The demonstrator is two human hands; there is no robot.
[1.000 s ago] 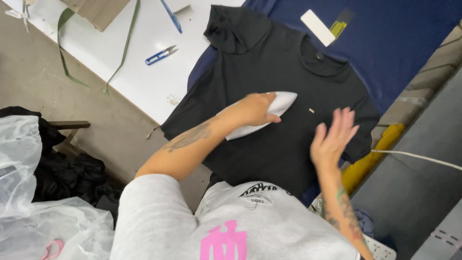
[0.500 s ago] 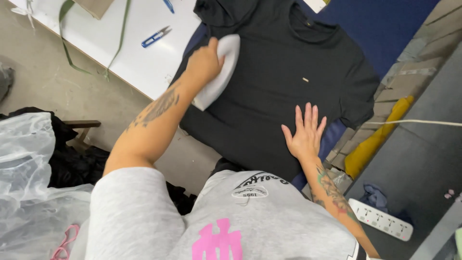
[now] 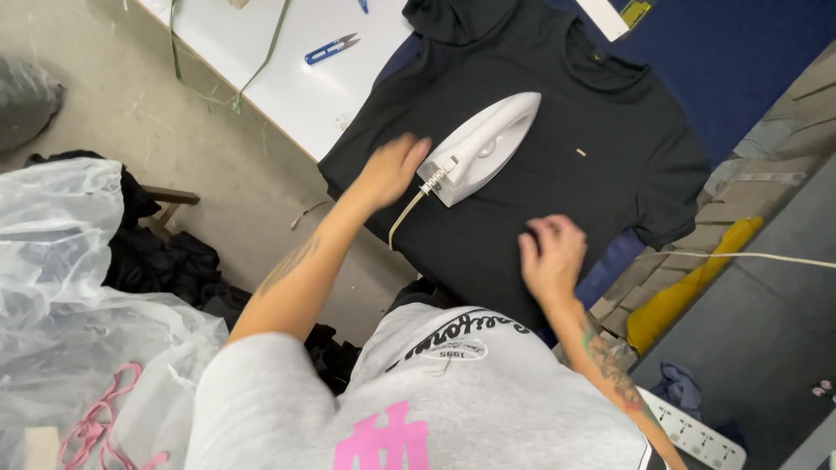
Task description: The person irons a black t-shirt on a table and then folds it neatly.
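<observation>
iron: one white iron [image 3: 483, 146], centre-upper frame, flat on the chest of the shirt, nose toward upper right, cord end toward lower left
shirt: one black T-shirt [image 3: 557, 200], spread face up across the board, collar at top of frame, hem toward the person
left hand: left hand [image 3: 389, 170] just beside the iron's rear end, near the cord [image 3: 402, 218]; fingers loosely spread, holding nothing, not on the handle as far as I can see
right hand: right hand [image 3: 550, 257] lower centre on the fabric; fingers curled, blurred, can't tell if it pinches cloth or just presses
step judgement: looks like pressing the front panel. To do it well: take the handle fully before moving the iron, don't leave the soleplate parked in one spot, keep the free hand flattening fabric well apart from the hot plate, keep the cord off the cloth
board: blue cover [image 3: 740, 61], upper right, under the shirt
table: white table [image 3: 287, 78], upper left
counts: one blue thread snips [image 3: 331, 50] on the table; one clear plastic bag [image 3: 78, 296] at left; one power strip [image 3: 697, 431] lower right; one yellow cloth [image 3: 688, 292] right
</observation>
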